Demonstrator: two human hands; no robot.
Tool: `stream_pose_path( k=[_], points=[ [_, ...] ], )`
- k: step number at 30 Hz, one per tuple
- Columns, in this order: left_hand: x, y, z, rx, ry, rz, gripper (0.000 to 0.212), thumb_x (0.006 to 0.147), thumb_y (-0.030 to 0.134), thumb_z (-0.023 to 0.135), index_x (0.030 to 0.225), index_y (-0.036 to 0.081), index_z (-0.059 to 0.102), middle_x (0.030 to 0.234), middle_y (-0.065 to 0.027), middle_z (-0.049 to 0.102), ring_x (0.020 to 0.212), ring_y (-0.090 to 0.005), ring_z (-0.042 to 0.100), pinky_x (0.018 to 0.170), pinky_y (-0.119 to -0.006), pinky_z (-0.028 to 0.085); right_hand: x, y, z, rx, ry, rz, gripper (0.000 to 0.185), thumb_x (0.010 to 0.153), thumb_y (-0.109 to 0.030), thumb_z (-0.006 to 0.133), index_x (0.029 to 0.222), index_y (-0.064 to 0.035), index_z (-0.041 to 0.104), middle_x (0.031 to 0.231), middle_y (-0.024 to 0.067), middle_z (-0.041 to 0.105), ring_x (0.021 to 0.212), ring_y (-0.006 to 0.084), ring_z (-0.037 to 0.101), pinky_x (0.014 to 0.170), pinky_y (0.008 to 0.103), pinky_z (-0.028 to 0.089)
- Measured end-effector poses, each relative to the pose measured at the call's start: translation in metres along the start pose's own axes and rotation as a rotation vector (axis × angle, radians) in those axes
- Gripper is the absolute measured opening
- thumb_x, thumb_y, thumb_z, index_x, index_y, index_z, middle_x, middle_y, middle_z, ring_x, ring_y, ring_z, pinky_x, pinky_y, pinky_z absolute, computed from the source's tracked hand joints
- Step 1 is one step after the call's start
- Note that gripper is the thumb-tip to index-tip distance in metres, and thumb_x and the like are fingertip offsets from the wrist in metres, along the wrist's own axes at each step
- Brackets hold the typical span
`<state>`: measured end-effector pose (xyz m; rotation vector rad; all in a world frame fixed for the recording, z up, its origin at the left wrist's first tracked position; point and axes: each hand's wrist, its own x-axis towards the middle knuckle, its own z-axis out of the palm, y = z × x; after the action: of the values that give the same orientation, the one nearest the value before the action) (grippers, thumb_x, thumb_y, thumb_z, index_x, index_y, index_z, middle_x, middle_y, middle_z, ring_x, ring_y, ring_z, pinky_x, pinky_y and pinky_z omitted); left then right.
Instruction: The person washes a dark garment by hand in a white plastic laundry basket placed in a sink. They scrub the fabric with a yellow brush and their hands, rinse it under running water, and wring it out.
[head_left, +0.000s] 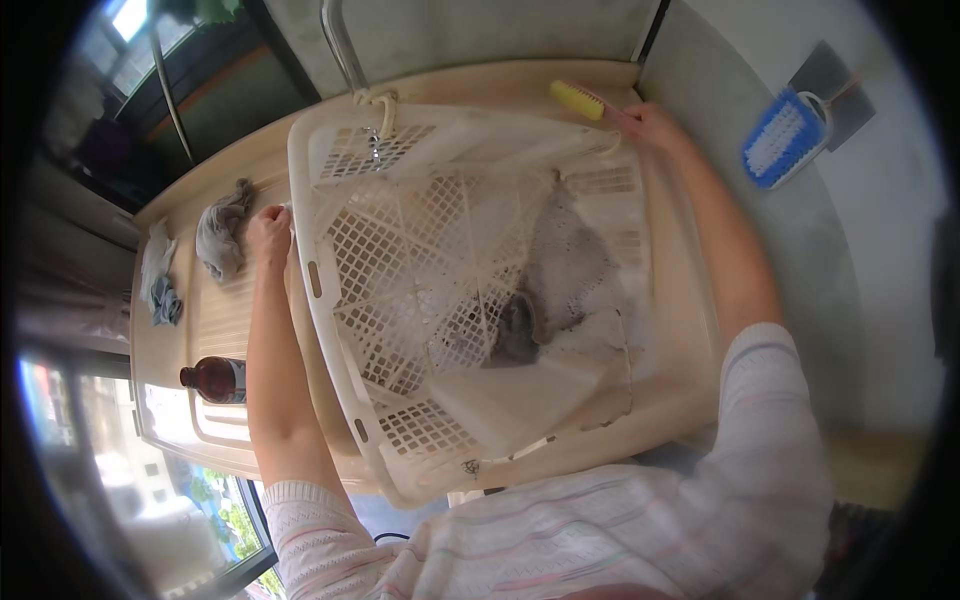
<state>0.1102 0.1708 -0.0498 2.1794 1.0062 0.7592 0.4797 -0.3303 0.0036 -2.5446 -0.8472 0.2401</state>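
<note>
A large off-white plastic laundry basket (397, 247) with lattice walls lies tilted in the beige washbasin (679, 225). Its lower edge looks cracked, with dark stains. My right hand (656, 126), beyond the basket's far right corner, grips a scrub brush (577, 100) with yellow bristles and a pinkish handle. At the basket's left rim, my left hand (270, 229) is curled into a fist; a small bit of white shows at its fingers, and whether it grips the rim is hidden. Inside the basket are grey, wet-looking smears and a dark patch (517, 330) I cannot identify.
A metal tap pipe (341, 45) rises behind the basket, near a pale cord (386, 112). On the ribbed left side lie a grey cloth (220, 236), a whitish cloth (157, 251) and a brown bottle (217, 380). A blue-and-white brush (784, 139) hangs on the right wall.
</note>
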Motion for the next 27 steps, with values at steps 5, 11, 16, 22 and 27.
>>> stream_pose_path(
  k=[5,11,16,22,27],
  points=[
    [-0.071,0.057,-0.066,-0.511,-0.124,-0.164,0.017,0.081,0.017,0.058,0.091,0.003,0.058,0.084,-0.0080,0.063,0.069,-0.0128,0.060,0.053,-0.023,0.045,0.053,0.023,0.015,-0.108,0.060,-0.005,0.026,0.078,-0.030,0.058,0.085,-0.0061,0.064,0.076,0.0080,0.062,0.070,0.0171,0.057,0.064,0.0300,0.045],
    [-0.160,0.092,-0.136,-0.903,-0.135,-0.121,0.012,0.085,0.008,0.051,0.095,0.001,0.053,0.084,-0.0112,0.062,0.073,-0.0183,0.061,0.058,-0.025,0.048,0.048,-0.011,0.030,-0.283,0.276,0.054,0.029,0.079,-0.035,0.057,0.092,-0.0103,0.064,0.086,0.0089,0.063,0.079,0.0237,0.059,0.068,0.0331,0.046],
    [-0.202,0.118,-0.150,-0.970,-0.098,-0.030,0.011,0.086,0.006,0.049,0.094,0.001,0.053,0.083,-0.0102,0.061,0.072,-0.0169,0.059,0.059,-0.027,0.048,0.055,-0.007,0.026,-0.156,0.160,-0.038,0.028,0.082,-0.036,0.052,0.091,-0.0108,0.063,0.082,0.0100,0.062,0.074,0.0245,0.058,0.068,0.0348,0.044],
    [-0.231,0.159,-0.157,-0.963,-0.114,0.081,0.012,0.086,0.005,0.049,0.096,-0.002,0.051,0.088,-0.0115,0.058,0.070,-0.0176,0.058,0.059,-0.029,0.047,0.061,-0.018,0.032,-0.187,0.258,-0.048,0.029,0.082,-0.037,0.051,0.091,-0.0115,0.063,0.081,0.0091,0.062,0.072,0.0256,0.058,0.067,0.0346,0.044],
    [-0.247,0.212,-0.152,-0.860,-0.061,0.240,0.013,0.085,0.002,0.047,0.097,-0.003,0.051,0.092,-0.0111,0.055,0.075,-0.0179,0.057,0.060,-0.030,0.048,0.066,-0.015,0.017,0.084,0.631,0.011,0.027,0.081,-0.032,0.053,0.093,-0.0102,0.063,0.079,0.0060,0.064,0.072,0.0231,0.060,0.064,0.0328,0.046]
  ],
)
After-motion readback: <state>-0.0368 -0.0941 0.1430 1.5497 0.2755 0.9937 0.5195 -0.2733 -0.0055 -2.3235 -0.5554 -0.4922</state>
